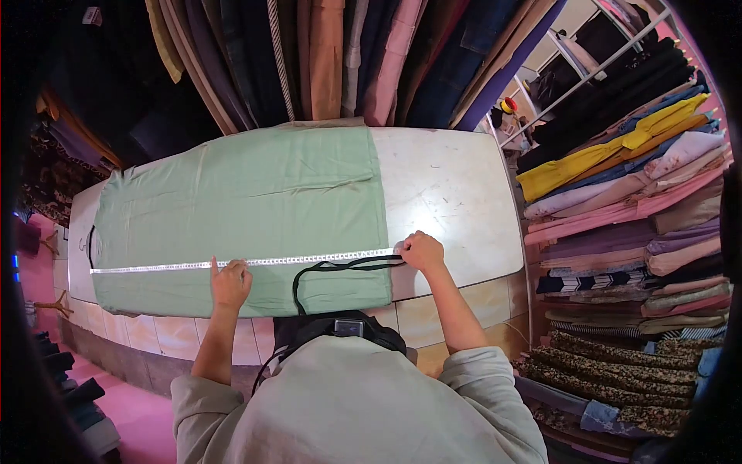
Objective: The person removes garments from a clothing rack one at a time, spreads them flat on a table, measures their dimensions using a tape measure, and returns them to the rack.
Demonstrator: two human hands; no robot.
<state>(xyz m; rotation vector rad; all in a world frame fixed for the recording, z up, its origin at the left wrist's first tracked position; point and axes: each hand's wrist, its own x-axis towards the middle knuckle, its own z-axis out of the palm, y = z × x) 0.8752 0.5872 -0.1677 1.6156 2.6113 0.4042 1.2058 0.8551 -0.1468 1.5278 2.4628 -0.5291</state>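
Measuring tape (309,258), white, lies stretched along the green garment (232,201) in the head view. Just past the garment's edge, the right hand (423,252) pinches it; over the garment, the left hand (230,284) touches it, whether gripping I cannot tell. A black strap (295,288) crosses the garment.

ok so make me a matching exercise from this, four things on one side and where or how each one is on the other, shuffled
1. white tape measure
2. pale green garment
3. black strap
4. bright yellow garment

A. spread out on the white table
B. among the clothes at the picture's right
C. stretched straight, under the left hand
D. curving, one end near the right hand

Pairs: 1-C, 2-A, 3-D, 4-B
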